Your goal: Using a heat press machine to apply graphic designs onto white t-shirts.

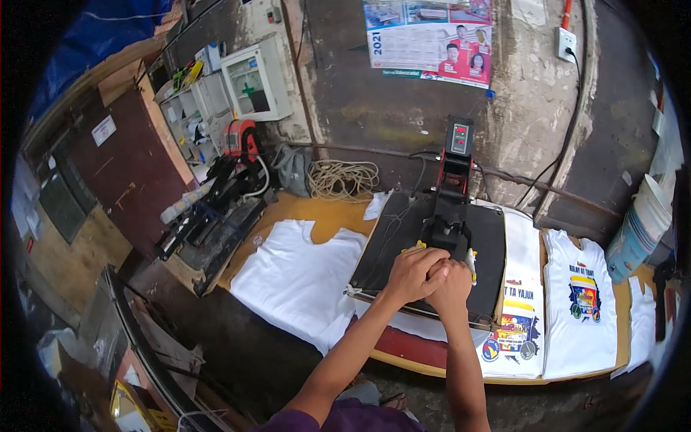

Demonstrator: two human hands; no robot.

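Observation:
My left hand (414, 275) and my right hand (450, 286) are pressed together on the handle of a heat press (446, 219), fingers closed over it. Most of the grip is hidden behind the hands; a yellowish wrapping (471, 261) shows at the handle's end. Beneath my hands lies the wide black upper plate (389, 248) of the press. White cloth (417, 325) sticks out under its front edge, above a red base (410, 347). A plain white shirt (299, 277) is spread to the left of the press. Right of it lie white sheets with a mirrored colour print (515, 288).
Printed white shirts (579, 309) lie further right, near stacked buckets (640, 223). A second press (209, 223) stands at the left, with coiled rope (342, 178) behind the plain shirt. A white cabinet (255, 83) and a calendar (432, 43) hang on the wall.

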